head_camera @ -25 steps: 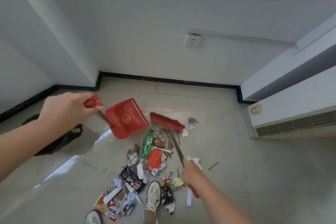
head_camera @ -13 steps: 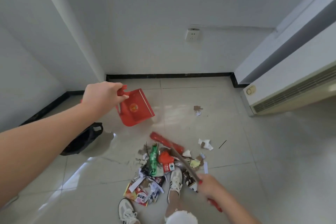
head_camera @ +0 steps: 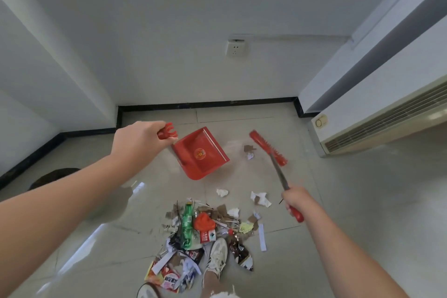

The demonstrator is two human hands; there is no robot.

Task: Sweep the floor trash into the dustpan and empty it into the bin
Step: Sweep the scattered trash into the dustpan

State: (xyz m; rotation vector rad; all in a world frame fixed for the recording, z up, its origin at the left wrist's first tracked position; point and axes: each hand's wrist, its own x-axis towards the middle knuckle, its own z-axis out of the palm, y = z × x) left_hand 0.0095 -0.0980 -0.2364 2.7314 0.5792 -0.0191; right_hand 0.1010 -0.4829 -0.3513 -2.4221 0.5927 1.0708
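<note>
White laced sneakers (head_camera: 217, 257), perhaps frayed shorts (head_camera: 223, 294)

White walls (head_camera: 169, 19), glossy tiled floor (head_camera: 362, 201)

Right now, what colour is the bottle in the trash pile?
Green; the bottle shows best in head view.

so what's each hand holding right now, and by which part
Left hand holds the red plastic dustpan by the top of its handle. Right hand holds the red-headed long broom near its handle's red end.
</note>
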